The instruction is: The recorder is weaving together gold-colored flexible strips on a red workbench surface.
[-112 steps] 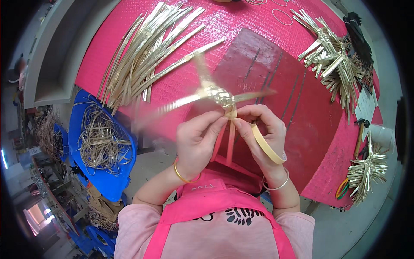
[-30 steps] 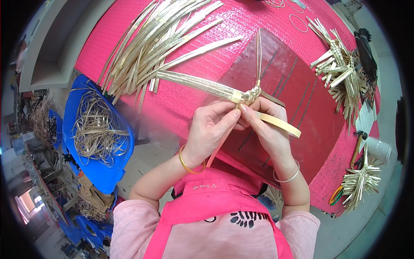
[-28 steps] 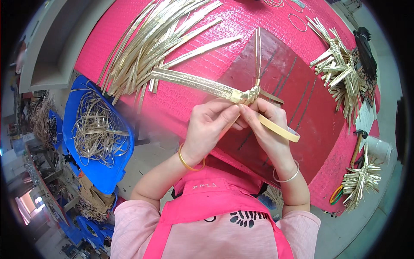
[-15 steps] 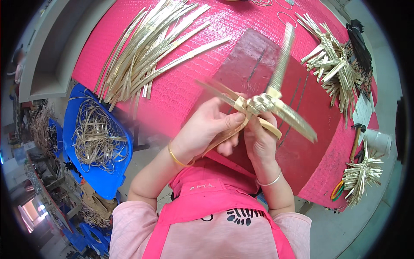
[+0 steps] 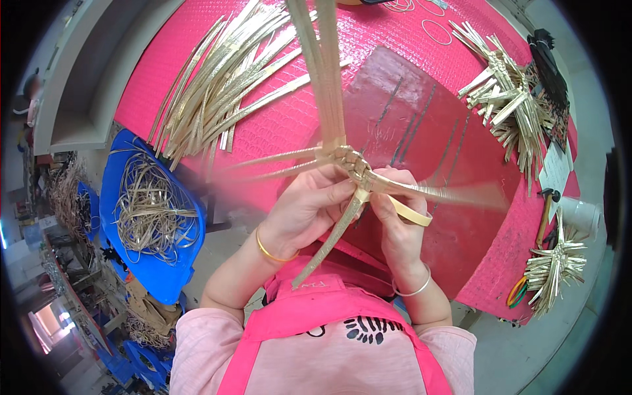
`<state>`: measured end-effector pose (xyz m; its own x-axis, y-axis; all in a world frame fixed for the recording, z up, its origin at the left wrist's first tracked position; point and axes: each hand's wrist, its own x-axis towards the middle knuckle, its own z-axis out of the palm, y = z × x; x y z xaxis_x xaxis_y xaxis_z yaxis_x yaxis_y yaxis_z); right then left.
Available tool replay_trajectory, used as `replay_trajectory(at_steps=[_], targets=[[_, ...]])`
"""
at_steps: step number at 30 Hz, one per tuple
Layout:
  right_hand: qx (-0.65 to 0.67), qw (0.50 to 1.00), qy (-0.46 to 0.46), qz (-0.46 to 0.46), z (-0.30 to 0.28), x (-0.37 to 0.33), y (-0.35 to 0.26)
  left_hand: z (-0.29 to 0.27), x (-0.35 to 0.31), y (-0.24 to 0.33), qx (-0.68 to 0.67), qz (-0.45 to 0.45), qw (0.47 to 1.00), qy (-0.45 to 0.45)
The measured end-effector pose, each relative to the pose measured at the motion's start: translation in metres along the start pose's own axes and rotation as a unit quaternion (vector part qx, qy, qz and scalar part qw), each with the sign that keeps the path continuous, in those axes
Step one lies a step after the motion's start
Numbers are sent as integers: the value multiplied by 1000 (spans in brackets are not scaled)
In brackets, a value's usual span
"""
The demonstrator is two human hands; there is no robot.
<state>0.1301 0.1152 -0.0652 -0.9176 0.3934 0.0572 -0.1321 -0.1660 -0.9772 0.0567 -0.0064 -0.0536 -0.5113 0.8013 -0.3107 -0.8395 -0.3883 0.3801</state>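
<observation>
A piece of woven gold strips (image 5: 350,163) is held in front of my chest, with long strip ends reaching out on several sides. My left hand (image 5: 306,205) is closed on its near-left side, thumb and fingers pinching beside the small knot. On the other side my right hand (image 5: 400,224) pinches the weave's right edge. A curved pale strip (image 5: 409,212) loops by my right fingers. One strip end hangs down toward my apron; those to the left and right are blurred by motion.
Under the work lies a dark red board (image 5: 474,217) on a pink table cover (image 5: 263,135). Loose gold strips (image 5: 230,72) lie at the far left, near a blue bin (image 5: 168,270) of scraps. Finished-looking woven bundles (image 5: 513,99) and a hammer (image 5: 544,217) are at the right.
The woven piece has turned and shifted slightly left. Its long strips now point away from me and to both sides, and one hangs toward my apron. Both hands still hold it.
</observation>
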Motion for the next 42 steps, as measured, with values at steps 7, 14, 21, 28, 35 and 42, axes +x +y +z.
replay_trajectory(at_steps=[7, 14, 21, 28, 35, 42], targets=[[45, 997, 50, 48, 3, 1, -2, 8, 3, -6, 489, 218, 838, 104], [-124, 992, 5, 11, 0, 6, -6, 6, -16, 6, 303, 84, 946, 86], [-372, 912, 14, -173, -3, 10, -9, 8, -5, 3, 414, 136, 899, 44], [142, 975, 166, -45, 9, 7, 0, 12, 15, -39, -83, 135, 987, 15], [-406, 892, -136, 145, -72, 4, -36, 7, 10, -26, 116, 184, 968, 122], [-514, 849, -115, -42, -80, 14, -88, 35, 40, -39, 156, 197, 965, 70]])
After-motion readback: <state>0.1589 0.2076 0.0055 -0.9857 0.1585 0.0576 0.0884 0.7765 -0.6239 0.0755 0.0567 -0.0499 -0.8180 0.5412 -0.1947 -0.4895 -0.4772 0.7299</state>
